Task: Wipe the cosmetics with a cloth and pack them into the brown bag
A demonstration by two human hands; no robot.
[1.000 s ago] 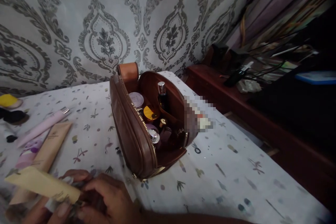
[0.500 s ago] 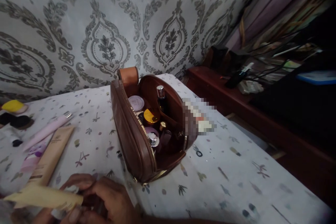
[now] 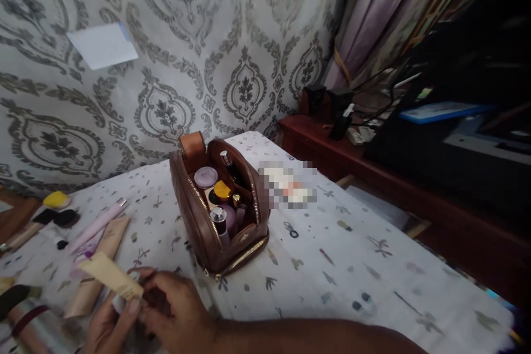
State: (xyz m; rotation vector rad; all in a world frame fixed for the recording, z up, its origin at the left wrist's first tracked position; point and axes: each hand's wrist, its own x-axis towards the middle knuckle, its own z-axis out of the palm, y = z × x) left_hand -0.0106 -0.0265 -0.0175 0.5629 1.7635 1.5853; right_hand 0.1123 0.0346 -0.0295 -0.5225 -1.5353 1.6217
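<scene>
A pale yellow squeeze tube [image 3: 108, 274] is held at the lower left, its flat end pointing up and left. My left hand [image 3: 108, 325] grips it, the thumb pressed on its lower end. Beside that end my right hand [image 3: 182, 305] is closed with curled fingers; what lies inside them is hidden. White parts of something show behind the tube, too covered to name. In front of my hands stands an unzipped brown makeup bag [image 3: 188, 221]. It contains a lilac round compact [image 3: 206, 177], a yellow-lidded container [image 3: 223, 190] and silver-capped bottles.
Left of the bag lie a beige tube [image 3: 113, 240], a pink tube [image 3: 97, 224], a yellow sponge [image 3: 57, 199] and dark round items. A patterned cloth [image 3: 332, 287] covers the table. At right stands a reddish wooden desk [image 3: 307, 135] with cables.
The view has shifted, showing more of the wall and my right forearm. The yellow tube has tilted, its flat end now higher. My hands stay close together around its lower end.
</scene>
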